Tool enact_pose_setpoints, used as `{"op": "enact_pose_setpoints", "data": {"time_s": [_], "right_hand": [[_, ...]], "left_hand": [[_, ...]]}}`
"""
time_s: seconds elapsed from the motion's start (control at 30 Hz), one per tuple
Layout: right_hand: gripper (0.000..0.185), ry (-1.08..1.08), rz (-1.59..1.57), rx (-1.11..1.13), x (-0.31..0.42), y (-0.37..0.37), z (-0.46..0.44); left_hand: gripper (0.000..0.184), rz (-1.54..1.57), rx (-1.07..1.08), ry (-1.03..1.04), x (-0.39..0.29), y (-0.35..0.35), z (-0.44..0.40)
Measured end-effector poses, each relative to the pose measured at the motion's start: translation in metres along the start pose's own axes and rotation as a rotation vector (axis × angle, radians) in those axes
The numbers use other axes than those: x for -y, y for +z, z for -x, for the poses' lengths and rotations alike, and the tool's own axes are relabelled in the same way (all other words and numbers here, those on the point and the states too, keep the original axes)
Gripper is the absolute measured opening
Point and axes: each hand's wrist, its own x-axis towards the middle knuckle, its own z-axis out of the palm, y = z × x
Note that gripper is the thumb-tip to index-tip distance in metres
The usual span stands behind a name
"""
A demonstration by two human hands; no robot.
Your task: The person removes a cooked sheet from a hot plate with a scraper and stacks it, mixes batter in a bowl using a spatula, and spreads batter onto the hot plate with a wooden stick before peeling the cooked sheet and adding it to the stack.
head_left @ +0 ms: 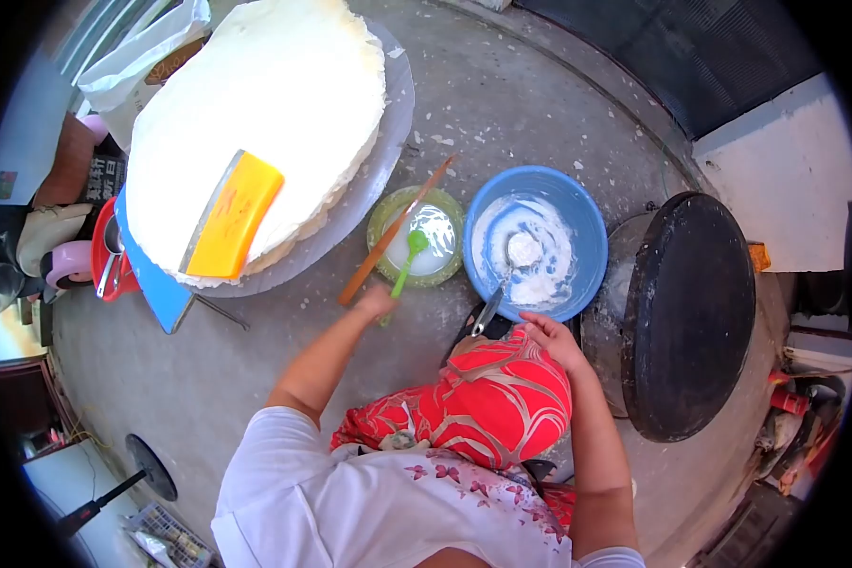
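My left hand [377,302] is closed round the handle of a green plastic spoon [416,243], whose head is over a green bowl [379,213] of whitish liquid. Across that bowl lies a thin wooden stick [388,237], its lower end beside my left hand. My right hand [556,343] rests on my knee near the rim of a blue basin [593,227], fingers loosely apart and holding nothing. Inside the basin are white paste and a metal ladle [492,308] with its handle leaning over the near edge.
A tall stack of pale round sheets [265,85] stands on a board at left, with a yellow-handled scraper [237,218] on top. To the right is a large black round griddle [696,317]. A red container [104,251] with spoons sits at far left.
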Motion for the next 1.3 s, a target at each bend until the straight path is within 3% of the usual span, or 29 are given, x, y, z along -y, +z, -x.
{"op": "enact_pose_setpoints", "data": {"time_s": [0.07,0.1,0.17,0.27,0.4,0.47,0.57,0.63,0.7,0.77,0.83,0.87,0.9,0.97,1.0,1.03,1.07,1.1,1.17,1.23,1.3], "right_hand": [[0.038,-0.036,0.040,-0.018,0.009,0.002,-0.003],[0.037,-0.068,0.080,-0.036,0.015,0.004,-0.004],[0.037,-0.100,0.056,-0.007,0.026,0.010,-0.006],[0.037,-0.129,0.043,0.054,0.045,0.022,-0.012],[0.036,-0.129,-0.075,0.176,0.062,0.043,-0.029],[0.036,-0.168,-0.092,0.177,0.079,0.048,-0.023],[0.033,-0.230,-0.182,0.136,0.081,0.036,-0.020],[0.029,-0.374,-0.176,-0.171,0.073,0.025,-0.018],[0.026,-0.270,-0.257,-0.293,0.065,0.015,-0.007],[0.027,-0.327,0.220,-0.480,0.039,-0.006,-0.007],[0.025,-0.284,0.119,-0.523,0.013,-0.018,-0.011],[0.023,-0.176,-0.027,-0.524,0.006,-0.023,-0.009],[0.021,-0.069,-0.173,-0.522,-0.001,-0.026,-0.007],[0.017,-0.031,-0.147,-0.573,-0.010,-0.025,0.000],[0.015,-0.008,-0.033,-0.552,-0.012,-0.025,0.002],[0.014,0.015,0.079,-0.527,-0.015,-0.025,0.003],[0.022,-0.060,0.448,-0.578,-0.022,-0.031,-0.005],[0.022,-0.059,0.444,-0.580,-0.029,-0.034,-0.009],[0.034,-0.137,0.899,-0.644,-0.032,-0.037,-0.016],[0.035,-0.104,0.915,-0.640,-0.024,-0.037,-0.023],[0.035,-0.065,0.929,-0.627,-0.021,-0.035,-0.035]], "left_hand": [[0.019,0.594,0.361,-0.126,0.003,0.009,0.001],[0.019,0.594,0.358,-0.126,-0.005,0.000,0.012],[0.016,1.210,0.584,-0.156,-0.028,-0.023,0.043],[0.019,1.376,0.623,-0.070,-0.079,-0.059,0.092],[0.023,1.364,0.642,0.140,-0.139,-0.078,0.122],[0.025,1.308,0.529,0.490,-0.165,-0.081,0.127],[0.027,1.168,0.558,0.544,-0.179,-0.078,0.113],[0.028,1.202,0.474,0.499,-0.182,-0.057,0.101],[0.032,0.979,0.143,0.252,-0.171,-0.016,0.068],[0.032,0.870,0.269,0.247,-0.161,0.008,0.047],[0.033,1.173,0.805,-0.210,-0.167,0.002,0.045],[0.033,1.238,0.904,-0.278,-0.168,0.001,0.035],[0.033,1.230,0.913,-0.278,-0.171,0.002,0.028],[0.033,1.375,0.910,-0.292,-0.178,0.001,0.014],[0.037,1.479,1.031,-0.266,-0.178,-0.002,0.005],[0.037,1.475,1.036,-0.275,-0.182,0.000,0.000],[0.039,1.545,0.993,-0.364,-0.190,-0.002,-0.002],[0.042,1.612,0.946,-0.450,-0.196,-0.005,-0.002],[0.041,1.575,0.967,-0.487,-0.194,-0.001,-0.010],[0.031,1.568,1.074,-0.430,-0.178,0.019,-0.024],[0.026,1.439,0.998,-0.401,-0.185,0.015,-0.012]]}}
